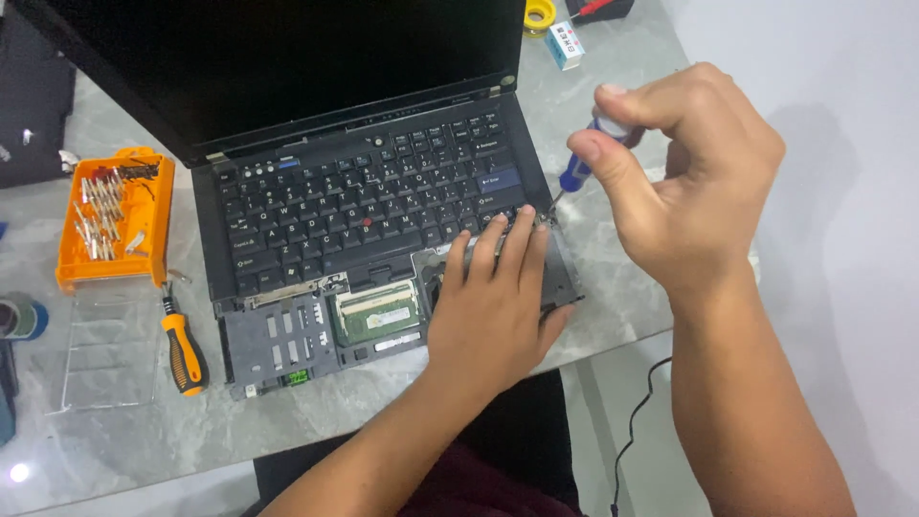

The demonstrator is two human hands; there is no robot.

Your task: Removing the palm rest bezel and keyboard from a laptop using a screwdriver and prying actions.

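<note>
Black laptop (364, 201) sits open on a grey marbled tabletop (287, 421), screen dark and tilted toward the far side. Palm rest is off: the near part of the base lies exposed, showing a green circuit board (376, 314) in the middle and a dark plastic frame (280, 343) to its left.

Left hand (493, 306) lies flat, palm down, on the near right part of the base; fingers are held together and straight, tips touching the near edge of the keyboard. It grips nothing.

Right hand (684, 182) is closed around a small blue-handled screwdriver (579, 168), thumb and fingers pinching the top of the handle. The shaft slants down to the left; its tip meets the right edge of the laptop base, just beside the left fingertips.

Left of the laptop: an orange bit tray (115, 218) with metal bits, a clear plastic lid (110, 349) near it, and an orange-and-black screwdriver (182, 349) lying between lid and laptop. Far side: a yellow roll (539, 14) and a small white-and-blue box (565, 44).
</note>
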